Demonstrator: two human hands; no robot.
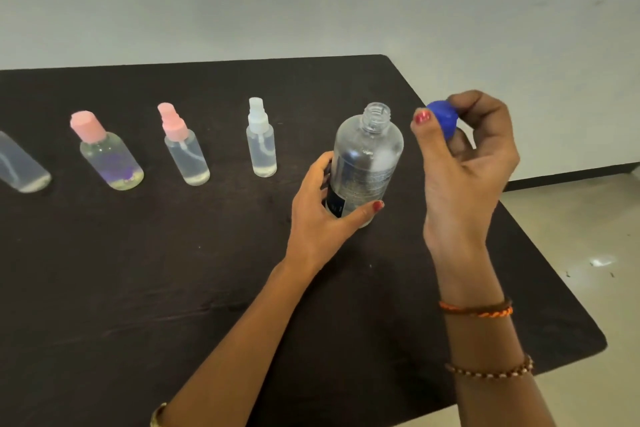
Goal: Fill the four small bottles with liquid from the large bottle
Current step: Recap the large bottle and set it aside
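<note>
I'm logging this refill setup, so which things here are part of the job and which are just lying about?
Part of the job:
large bottle, open, held by left hand
blue cap, in right hand
four small bottles

Just lying about:
pale scrap on the floor

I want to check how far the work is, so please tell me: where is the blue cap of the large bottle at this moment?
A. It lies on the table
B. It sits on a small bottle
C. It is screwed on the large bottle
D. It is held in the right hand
D: the right hand pinches the blue cap beside the large bottle, whose neck is open.
</note>
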